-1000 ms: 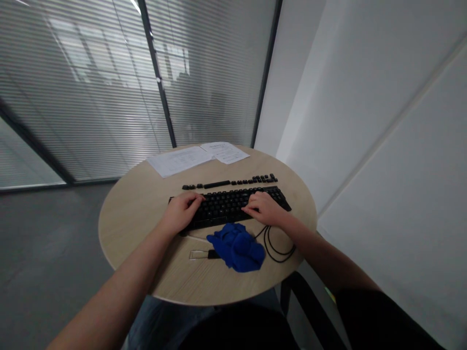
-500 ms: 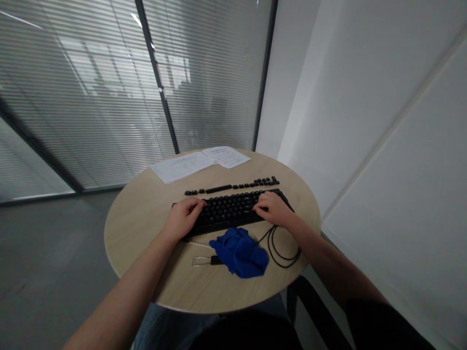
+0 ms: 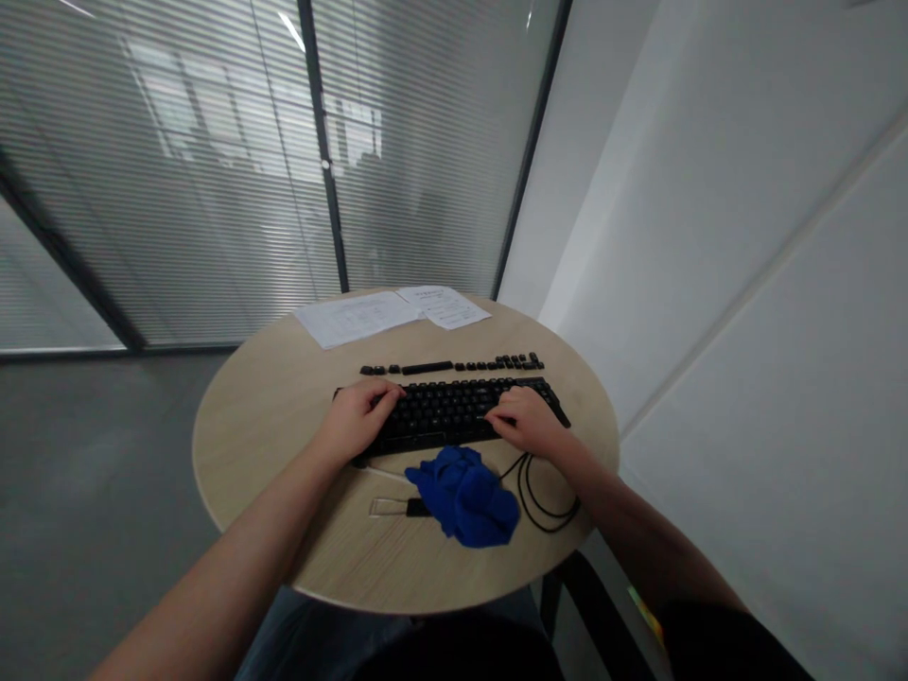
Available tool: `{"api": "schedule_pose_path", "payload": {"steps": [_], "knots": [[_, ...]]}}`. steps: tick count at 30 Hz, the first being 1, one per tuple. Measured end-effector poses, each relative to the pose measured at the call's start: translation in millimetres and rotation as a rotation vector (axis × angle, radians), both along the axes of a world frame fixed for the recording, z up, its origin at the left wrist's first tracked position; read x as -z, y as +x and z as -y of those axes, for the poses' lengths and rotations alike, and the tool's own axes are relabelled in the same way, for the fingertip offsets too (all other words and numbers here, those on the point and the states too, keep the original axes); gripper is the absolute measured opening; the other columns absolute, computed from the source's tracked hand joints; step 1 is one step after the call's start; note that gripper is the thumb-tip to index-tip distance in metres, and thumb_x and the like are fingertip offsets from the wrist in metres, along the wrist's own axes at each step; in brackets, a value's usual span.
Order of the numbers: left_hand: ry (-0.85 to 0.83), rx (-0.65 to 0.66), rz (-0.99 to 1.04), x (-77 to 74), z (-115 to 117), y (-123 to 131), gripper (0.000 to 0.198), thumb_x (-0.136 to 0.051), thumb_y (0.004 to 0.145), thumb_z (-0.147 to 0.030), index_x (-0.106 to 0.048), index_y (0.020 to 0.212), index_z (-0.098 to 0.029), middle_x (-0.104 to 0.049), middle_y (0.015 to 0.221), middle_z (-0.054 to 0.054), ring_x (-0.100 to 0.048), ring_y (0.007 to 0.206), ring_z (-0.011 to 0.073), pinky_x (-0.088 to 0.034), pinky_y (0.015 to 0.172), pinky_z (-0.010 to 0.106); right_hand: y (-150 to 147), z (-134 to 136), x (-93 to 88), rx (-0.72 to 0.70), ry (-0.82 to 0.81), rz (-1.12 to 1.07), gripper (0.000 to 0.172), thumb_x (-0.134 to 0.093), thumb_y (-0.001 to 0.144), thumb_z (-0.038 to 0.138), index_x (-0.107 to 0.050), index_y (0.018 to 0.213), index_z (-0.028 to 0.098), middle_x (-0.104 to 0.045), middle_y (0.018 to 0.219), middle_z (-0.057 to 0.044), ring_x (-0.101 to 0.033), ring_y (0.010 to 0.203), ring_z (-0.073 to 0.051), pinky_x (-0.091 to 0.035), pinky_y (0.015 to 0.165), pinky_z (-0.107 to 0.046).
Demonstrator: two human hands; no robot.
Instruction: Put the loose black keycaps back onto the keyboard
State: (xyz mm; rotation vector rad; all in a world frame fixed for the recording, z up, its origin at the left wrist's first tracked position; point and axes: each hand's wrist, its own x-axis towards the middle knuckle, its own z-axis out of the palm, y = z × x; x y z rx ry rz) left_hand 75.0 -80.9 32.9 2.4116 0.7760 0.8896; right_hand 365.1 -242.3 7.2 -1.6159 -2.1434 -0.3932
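Caller: Keyboard [image 3: 454,411] is picked up in the head view, black, set across the round table [image 3: 270,416], with its cable [image 3: 543,492] looped off the right end.

Analyst: And the hands?

Caller: Left hand [image 3: 358,423] is laid on the left end, fingers loosely curled, nothing seen held. Right hand [image 3: 529,423] is bent fingertips-down onto the keys near the right end; whether anything is pinched there cannot be told.

Analyst: How far along?

Caller: A row of loose keycaps [image 3: 454,365] is lined up just beyond the board, so some caps are judged to be off, while most keys look seated. A blue cloth [image 3: 464,492] is bunched just in front, untouched. Papers [image 3: 355,317] are left at the far edge.
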Motion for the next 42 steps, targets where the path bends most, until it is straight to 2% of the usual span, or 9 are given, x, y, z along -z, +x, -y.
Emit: {"api": "schedule_pose_path", "payload": {"steps": [3,7,11,16,20,25,32,42], "knots": [[0.0,0.004,0.012,-0.2,0,0,0.037,-0.045,0.092,-0.047,-0.073,0.089,-0.023,-0.078,0.1,0.007,-0.07,0.098,0.0271,-0.053,0.095,0.041,8,-3,0.8,0.054,0.089,-0.082,0.022,-0.058,0.097,0.025,-0.077,0.086,0.023,-0.07,0.077,-0.005,-0.059,0.077,-0.02,-0.043,0.075,-0.035],[0.012,0.028,0.04,0.8,0,0,0.037,-0.045,0.092,-0.047,-0.073,0.088,-0.023,-0.078,0.097,0.007,-0.07,0.096,0.0272,-0.054,0.092,0.041,36,-17,-7.8,0.24,0.134,-0.106,0.024,-0.056,0.098,0.028,-0.078,0.089,0.022,-0.071,0.078,-0.006,-0.062,0.077,-0.021,-0.046,0.073,-0.033],[0.019,0.041,0.04,2.5,-1,1,0.037,-0.045,0.093,-0.046,-0.073,0.089,-0.023,-0.077,0.096,0.007,-0.07,0.094,0.0273,-0.053,0.09,0.041,70,-47,-28.3,0.417,-0.058,0.012,0.02,-0.061,0.095,0.028,-0.08,0.094,0.022,-0.076,0.089,-0.007,-0.065,0.087,-0.022,-0.048,0.078,-0.031],[0.016,0.035,0.034,1.7,-1,0,0.036,-0.044,0.093,-0.044,-0.073,0.087,-0.023,-0.077,0.095,0.007,-0.07,0.093,0.0272,-0.054,0.088,0.041,99,-98,-47.5,0.548,-0.334,0.064,0.024,-0.063,0.093,0.029,-0.081,0.107,0.022,-0.078,0.109,-0.008,-0.069,0.101,-0.023,-0.048,0.083,-0.03],[-0.003,0.031,0.036,1.3,0,-1,0.036,-0.044,0.094,-0.045,-0.073,0.088,-0.023,-0.077,0.095,0.006,-0.07,0.093,0.0268,-0.054,0.087,0.04,111,-128,-50.0,0.547,-0.421,0.077,0.024,-0.068,0.089,0.03,-0.082,0.107,0.022,-0.08,0.105,-0.007,-0.071,0.095,-0.021,-0.048,0.081,-0.027],[-0.008,0.039,0.03,1.7,1,0,0.037,-0.042,0.094,-0.044,-0.072,0.088,-0.022,-0.076,0.093,0.007,-0.069,0.091,0.0259,-0.053,0.086,0.04,116,-146,-44.2,0.547,-0.495,0.084,0.022,-0.072,0.087,0.033,-0.083,0.102,0.022,-0.081,0.099,-0.005,-0.072,0.09,-0.019,-0.048,0.077,-0.023],[-0.008,0.056,0.02,0.1,2,0,0.037,-0.041,0.095,-0.042,-0.071,0.089,-0.02,-0.075,0.093,0.008,-0.069,0.091,0.0251,-0.052,0.085,0.039,120,-157,-36.5,0.572,-0.506,0.061,0.02,-0.071,0.086,0.031,-0.083,0.099,0.022,-0.081,0.098,-0.005,-0.072,0.088,-0.019,-0.049,0.076,-0.022],[0.003,0.049,0.021,1.9,0,0,0.037,-0.043,0.095,-0.043,-0.071,0.088,-0.021,-0.075,0.091,0.007,-0.069,0.09,0.0247,-0.051,0.084,0.038,128,-156,-45.0,0.505,-0.528,0.037,0.027,-0.071,0.087,0.032,-0.082,0.109,0.021,-0.081,0.104,-0.005,-0.072,0.092,-0.019,-0.05,0.08,-0.023]]}}
